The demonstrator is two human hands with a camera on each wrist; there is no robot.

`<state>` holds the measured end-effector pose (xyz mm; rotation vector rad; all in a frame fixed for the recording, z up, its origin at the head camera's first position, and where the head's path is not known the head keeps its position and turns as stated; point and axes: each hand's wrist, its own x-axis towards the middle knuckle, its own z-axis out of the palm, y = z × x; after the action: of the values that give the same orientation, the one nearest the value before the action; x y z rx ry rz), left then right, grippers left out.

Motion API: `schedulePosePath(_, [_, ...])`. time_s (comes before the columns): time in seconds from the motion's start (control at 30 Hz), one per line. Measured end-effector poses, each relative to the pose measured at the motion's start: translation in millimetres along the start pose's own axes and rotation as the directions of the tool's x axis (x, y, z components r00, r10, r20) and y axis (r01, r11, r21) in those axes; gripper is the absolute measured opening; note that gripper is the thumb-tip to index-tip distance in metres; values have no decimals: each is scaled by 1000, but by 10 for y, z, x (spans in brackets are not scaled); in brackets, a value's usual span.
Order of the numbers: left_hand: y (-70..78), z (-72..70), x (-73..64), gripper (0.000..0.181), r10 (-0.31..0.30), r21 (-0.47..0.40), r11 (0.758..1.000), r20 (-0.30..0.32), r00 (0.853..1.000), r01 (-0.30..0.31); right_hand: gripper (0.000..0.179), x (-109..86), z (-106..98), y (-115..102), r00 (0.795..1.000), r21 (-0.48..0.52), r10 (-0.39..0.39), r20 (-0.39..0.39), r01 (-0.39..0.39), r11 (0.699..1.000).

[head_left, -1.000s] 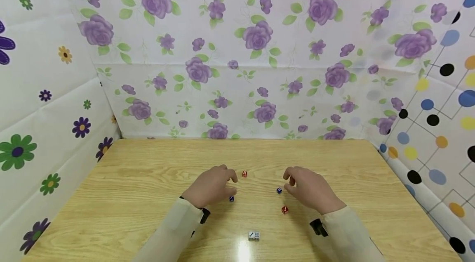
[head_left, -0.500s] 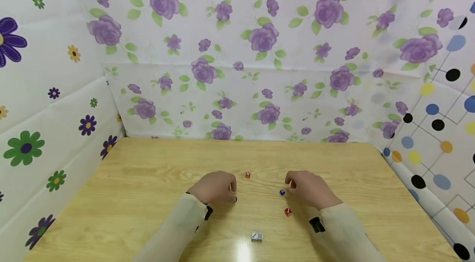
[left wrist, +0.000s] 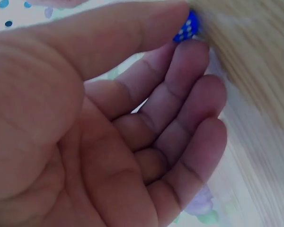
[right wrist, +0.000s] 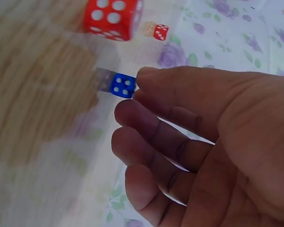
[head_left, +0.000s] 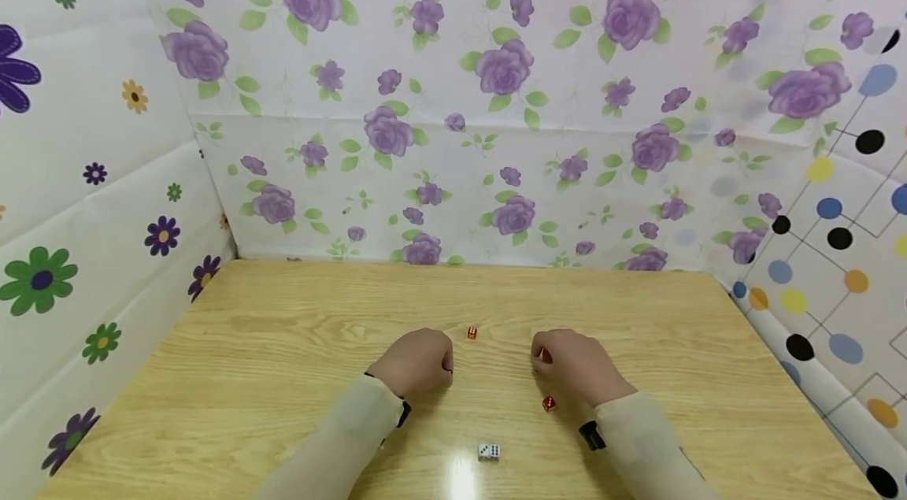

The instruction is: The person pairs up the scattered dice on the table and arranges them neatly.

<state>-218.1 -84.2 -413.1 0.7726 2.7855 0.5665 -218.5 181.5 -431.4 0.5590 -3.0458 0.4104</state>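
Observation:
My left hand (head_left: 416, 362) is low over the wooden table, left of the middle. In the left wrist view its thumb and forefinger pinch a blue die (left wrist: 189, 27) with white pips, the other fingers curled alongside. My right hand (head_left: 575, 362) is low across from it. Its thumb and forefinger tips hold the edge of a second blue die (right wrist: 123, 85), four pips showing, close to the tabletop. The right hand hides this die in the head view. A red die (head_left: 549, 404) lies just in front of the right hand; another red die (head_left: 472, 333) lies farther back, between the hands.
Two white dice (head_left: 489, 452) sit side by side near the front of the wooden table (head_left: 283, 311). Flowered cloth (head_left: 439, 169) hangs behind the table, and patterned cloths close off both sides.
My left thumb and fingers have closed on the left blue die. My right hand has moved slightly left, over the other blue die, and taken hold of it. Red and white dice stay put.

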Motion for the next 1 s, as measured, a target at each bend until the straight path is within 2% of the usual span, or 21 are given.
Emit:
schedulePosePath(0.1, [26, 14, -3, 48, -3, 11, 1000, -18, 1000, 4, 10, -4, 11, -11, 1000, 23, -5, -1, 5, 1000])
schedulePosePath(0.37, [88, -4, -28, 51, -25, -22, 999, -25, 999, 25, 17, -1, 24, -36, 1000, 21, -12, -13, 13, 1000])
schedulePosePath(0.57, [83, -7, -34, 47, -9, -39, 999, -34, 999, 8, 18, -7, 38, -67, 1000, 2, -25, -13, 25, 1000])
schedulePosePath(0.8, [59, 8, -18, 43, 8, 0, 1000, -33, 999, -8, 19, -12, 34, -118, 1000, 0, -26, -1, 26, 1000])
schedulePosePath(1.0, [54, 48, 44, 38, 8, -20, 1000, -12, 1000, -8, 14, -3, 32, -193, 996, 1, -90, 7, 90, 996])
